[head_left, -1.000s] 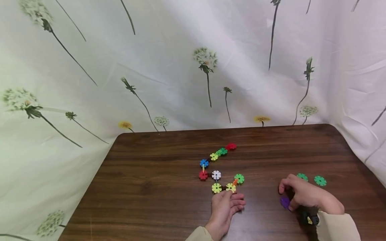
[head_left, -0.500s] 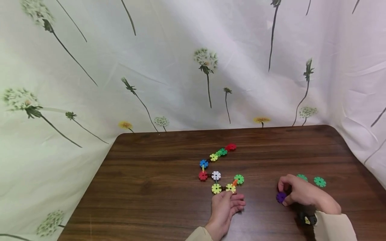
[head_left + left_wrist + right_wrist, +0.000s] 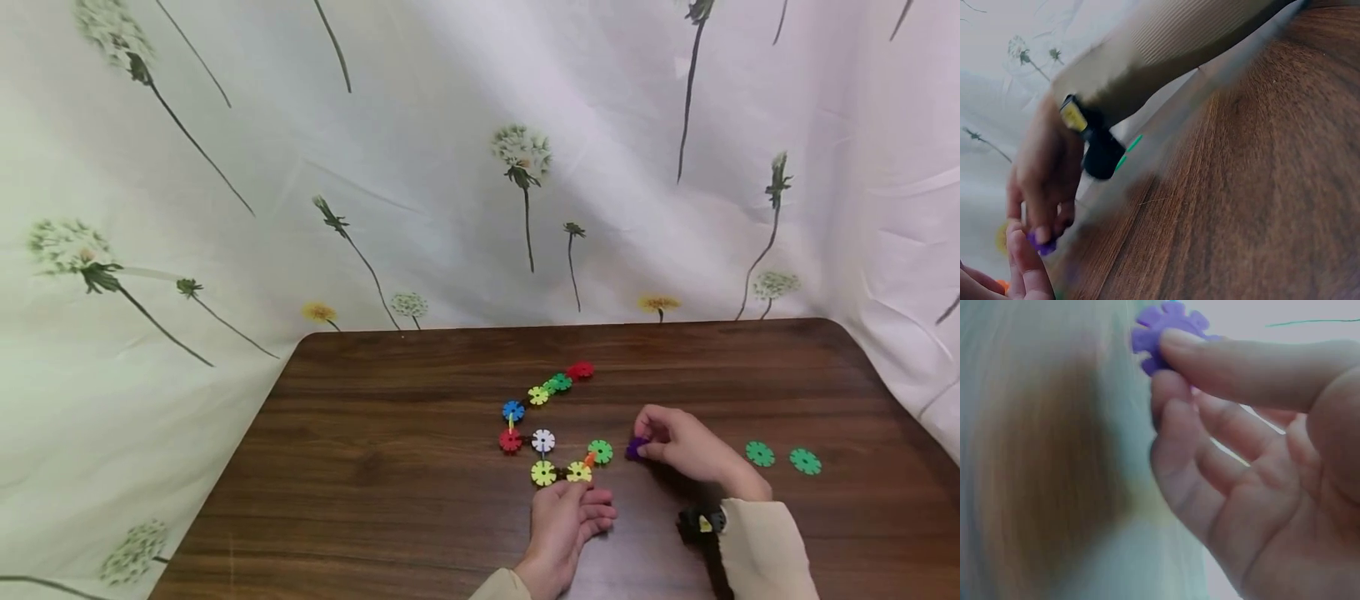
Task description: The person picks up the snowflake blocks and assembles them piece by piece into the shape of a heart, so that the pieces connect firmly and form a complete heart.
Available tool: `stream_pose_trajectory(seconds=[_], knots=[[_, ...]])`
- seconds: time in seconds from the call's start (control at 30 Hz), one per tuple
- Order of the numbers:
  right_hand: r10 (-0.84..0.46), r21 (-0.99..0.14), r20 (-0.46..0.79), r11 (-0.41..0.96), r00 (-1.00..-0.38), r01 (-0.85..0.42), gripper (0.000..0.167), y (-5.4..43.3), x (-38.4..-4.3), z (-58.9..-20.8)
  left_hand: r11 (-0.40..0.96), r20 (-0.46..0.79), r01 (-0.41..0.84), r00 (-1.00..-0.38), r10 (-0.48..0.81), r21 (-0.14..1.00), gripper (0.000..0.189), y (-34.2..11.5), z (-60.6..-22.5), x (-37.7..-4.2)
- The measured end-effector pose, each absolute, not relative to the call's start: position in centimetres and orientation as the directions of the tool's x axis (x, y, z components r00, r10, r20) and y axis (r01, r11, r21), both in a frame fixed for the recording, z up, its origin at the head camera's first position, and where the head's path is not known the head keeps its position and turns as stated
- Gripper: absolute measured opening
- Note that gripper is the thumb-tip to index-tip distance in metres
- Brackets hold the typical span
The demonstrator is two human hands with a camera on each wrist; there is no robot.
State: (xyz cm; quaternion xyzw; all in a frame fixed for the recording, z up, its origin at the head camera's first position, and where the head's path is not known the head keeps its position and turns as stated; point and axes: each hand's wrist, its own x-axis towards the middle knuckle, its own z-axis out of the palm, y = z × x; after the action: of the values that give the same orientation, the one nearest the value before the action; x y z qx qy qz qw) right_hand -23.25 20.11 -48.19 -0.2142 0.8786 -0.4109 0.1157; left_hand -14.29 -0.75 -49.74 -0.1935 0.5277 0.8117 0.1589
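Between thumb and fingertips my right hand pinches a purple notched plastic disc, held just right of a green notched disc. That green disc ends a chain of linked discs, joined through an orange disc to a yellow disc. My left hand, palm turned up, holds the near edge of this yellow disc at thumb and index finger; its other fingers extend to the right. The left wrist view shows the purple disc beyond the left fingers.
The chain runs on through another yellow disc, a white disc, a red disc and a blue disc toward the back. Two loose green discs lie at the right of the wooden table. A flower-printed cloth hangs behind.
My right hand has picked up the purple disc and carried it left, close to the chain's green end. The left hand stays at the yellow disc. The view has shifted slightly.
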Motion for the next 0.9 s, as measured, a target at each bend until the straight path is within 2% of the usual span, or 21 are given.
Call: stream_pose_trajectory(seconds=[0.17, 0.37, 0.9], knots=[[-0.425, -0.769, -0.012, 0.583, -0.905, -0.264, 0.014, 18.6, -23.8, -48.6, -0.393, -0.497, -0.483, -0.865, 0.073, 0.783, 0.026, -0.5, -49.9, -14.2], [-0.426, -0.764, -0.026, 0.592, -0.904, -0.257, 0.012, 18.3, -23.9, -48.6, -0.384, -0.504, -0.492, -0.860, 0.077, 0.781, 0.026, -0.4, -49.9, -14.2], [-0.511, -0.761, 0.002, 0.557, -0.860, -0.332, 0.018, 17.5, -24.3, -48.7, -0.397, -0.489, -0.469, -0.870, 0.058, 0.789, 0.025, -0.8, -49.8, -14.4]])
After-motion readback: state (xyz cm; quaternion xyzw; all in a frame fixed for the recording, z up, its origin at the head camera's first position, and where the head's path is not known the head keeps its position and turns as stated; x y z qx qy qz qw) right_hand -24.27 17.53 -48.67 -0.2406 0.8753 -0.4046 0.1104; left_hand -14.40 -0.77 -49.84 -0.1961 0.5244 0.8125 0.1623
